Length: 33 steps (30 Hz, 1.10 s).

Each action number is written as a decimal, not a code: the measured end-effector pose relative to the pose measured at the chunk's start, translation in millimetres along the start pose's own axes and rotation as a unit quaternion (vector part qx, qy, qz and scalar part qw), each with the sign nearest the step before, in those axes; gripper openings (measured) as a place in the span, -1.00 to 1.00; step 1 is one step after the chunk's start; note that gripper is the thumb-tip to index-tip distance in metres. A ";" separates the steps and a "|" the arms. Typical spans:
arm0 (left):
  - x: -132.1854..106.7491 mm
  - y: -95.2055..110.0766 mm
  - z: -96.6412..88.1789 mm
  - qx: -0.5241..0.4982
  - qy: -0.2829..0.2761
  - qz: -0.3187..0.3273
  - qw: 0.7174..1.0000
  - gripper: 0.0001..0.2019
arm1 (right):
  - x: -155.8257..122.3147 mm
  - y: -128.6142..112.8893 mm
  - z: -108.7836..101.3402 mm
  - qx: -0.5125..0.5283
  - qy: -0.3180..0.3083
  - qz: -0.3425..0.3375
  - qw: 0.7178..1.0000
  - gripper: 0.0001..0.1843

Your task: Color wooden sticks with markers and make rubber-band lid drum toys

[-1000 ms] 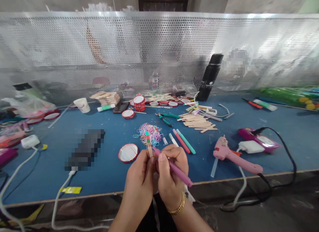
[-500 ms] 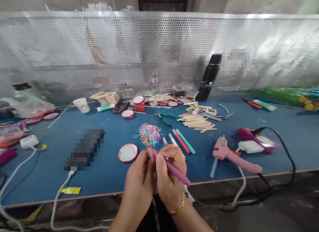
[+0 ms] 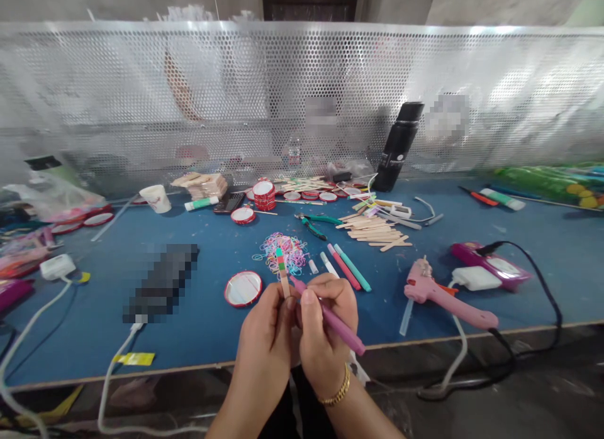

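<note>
My left hand (image 3: 267, 332) is closed on a wooden craft stick (image 3: 282, 272), held upright, its top coloured in green and orange bands. In my right hand (image 3: 328, 319) is a purple marker (image 3: 342, 329), tilted, with its tip pointing up-left close beside the stick. Just beyond the hands lie a pile of coloured rubber bands (image 3: 285, 253), a small light marker cap (image 3: 313, 266), and a white marker (image 3: 329, 264), a red marker (image 3: 343, 267) and a teal marker (image 3: 353, 269). Left of my hands rests a round red-rimmed lid (image 3: 243, 288).
A pink glue gun (image 3: 441, 297) with its cable lies on the right. Loose craft sticks (image 3: 372, 230) and teal-handled pliers (image 3: 314, 225) are farther back. A black bottle (image 3: 399, 150) stands by the perforated metal screen (image 3: 226, 80). At left is a pixelated dark phone (image 3: 163, 278) on a white cable.
The purple marker and my right hand have shifted slightly right and down, so the marker's tip now shows apart from the stick. My left hand keeps the stick nearly still.
</note>
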State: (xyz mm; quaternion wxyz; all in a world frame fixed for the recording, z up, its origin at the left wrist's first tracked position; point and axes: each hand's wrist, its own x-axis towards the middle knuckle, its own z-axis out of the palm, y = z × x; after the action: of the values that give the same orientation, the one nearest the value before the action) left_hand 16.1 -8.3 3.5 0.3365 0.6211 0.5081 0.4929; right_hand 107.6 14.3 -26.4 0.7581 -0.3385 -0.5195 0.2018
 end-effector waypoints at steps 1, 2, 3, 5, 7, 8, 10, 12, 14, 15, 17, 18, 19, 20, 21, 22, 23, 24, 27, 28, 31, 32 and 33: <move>0.1 -0.4 0.2 -0.001 -0.001 -0.004 1.000 -0.73 | -0.7 0.6 0.3 0.003 0.001 -0.001 1.000 -0.92; 0.0 -0.9 0.4 -0.003 -0.002 -0.008 1.000 -0.73 | -1.3 1.1 0.6 0.001 0.002 -0.005 1.000 -0.93; -0.2 -1.4 0.5 -0.003 -0.001 -0.011 1.000 -0.73 | -1.5 1.6 0.8 -0.004 0.002 -0.009 1.000 -0.94; -0.9 -2.5 0.6 -0.001 -0.004 -0.010 1.000 -0.73 | -1.4 2.0 1.1 -0.015 0.001 -0.019 1.000 -0.96; -1.7 -3.0 0.6 0.002 -0.006 -0.005 1.000 -0.73 | -0.9 2.1 1.3 -0.020 -0.001 -0.027 0.999 -0.96; -1.9 -3.0 0.7 0.004 -0.007 -0.002 1.000 -0.73 | -0.7 2.1 1.4 -0.021 -0.001 -0.030 0.999 -0.96; -2.0 -2.5 0.8 0.007 -0.009 0.003 1.000 -0.73 | -0.6 2.1 1.5 -0.021 0.000 -0.030 0.999 -0.95; -1.8 -1.8 0.9 0.009 -0.011 0.005 1.000 -0.74 | -0.7 2.5 1.7 -0.019 -0.003 -0.031 0.999 -0.95; -1.6 -1.3 0.9 0.008 -0.012 0.009 1.000 -0.75 | -0.7 2.9 2.1 -0.022 -0.004 -0.034 0.999 -0.95; -1.6 -1.3 0.8 0.007 -0.011 0.010 1.000 -0.75 | -0.5 3.0 2.3 -0.026 -0.003 -0.037 0.999 -0.95; -1.8 -1.7 0.6 0.008 -0.010 0.013 1.000 -0.75 | 0.4 2.6 2.9 -0.039 0.008 -0.041 0.998 -0.94; -1.9 -2.2 0.5 0.009 -0.008 0.013 1.000 -0.75 | 0.9 2.1 3.2 -0.045 0.017 -0.040 0.998 -0.94; -1.9 -2.7 0.4 0.010 -0.006 0.012 1.000 -0.74 | 1.5 1.5 3.4 -0.049 0.025 -0.037 0.998 -0.93; -1.9 -3.2 0.3 0.011 -0.005 0.009 1.000 -0.73 | 1.9 0.7 3.6 -0.049 0.032 -0.032 0.998 -0.92; -1.9 -3.6 0.2 0.011 -0.004 0.006 1.000 -0.72 | 2.2 0.0 3.6 -0.045 0.037 -0.028 0.998 -0.91; -1.9 -4.0 0.2 0.011 -0.005 0.004 1.000 -0.72 | 2.2 -0.6 3.6 -0.040 0.039 -0.026 0.998 -0.90; -1.9 -4.2 0.2 0.010 -0.006 0.003 1.000 -0.72 | 2.0 -0.9 3.4 -0.034 0.038 -0.028 0.998 -0.90; -1.9 -4.3 0.3 0.010 -0.007 0.002 1.000 -0.73 | 1.5 -1.0 3.1 -0.030 0.033 -0.031 0.999 -0.91; -2.1 -3.5 1.0 0.009 -0.005 0.004 1.000 -0.74 | -0.6 0.7 2.1 -0.024 0.015 -0.034 0.999 -0.93; -2.1 -3.0 1.2 0.010 -0.004 0.005 1.000 -0.74 | -1.2 1.6 1.7 -0.024 0.009 -0.033 0.999 -0.94; -1.6 -1.7 1.7 0.013 -0.002 0.012 1.000 -0.75 | -1.5 3.4 1.5 -0.031 0.000 -0.043 0.999 -0.94; -1.3 -1.3 1.7 0.013 0.000 0.014 1.000 -0.75 | -1.1 3.4 1.8 -0.037 0.000 -0.049 0.998 -0.94; -1.0 -1.1 1.7 0.013 0.000 0.016 1.000 -0.76 | -0.6 3.0 2.2 -0.044 0.003 -0.052 0.998 -0.94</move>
State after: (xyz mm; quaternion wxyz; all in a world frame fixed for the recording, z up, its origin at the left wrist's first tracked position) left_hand 17.3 -8.8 1.8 0.3200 0.6335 0.5043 0.4919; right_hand 105.5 16.7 -28.4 0.7534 -0.3443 -0.5430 0.1379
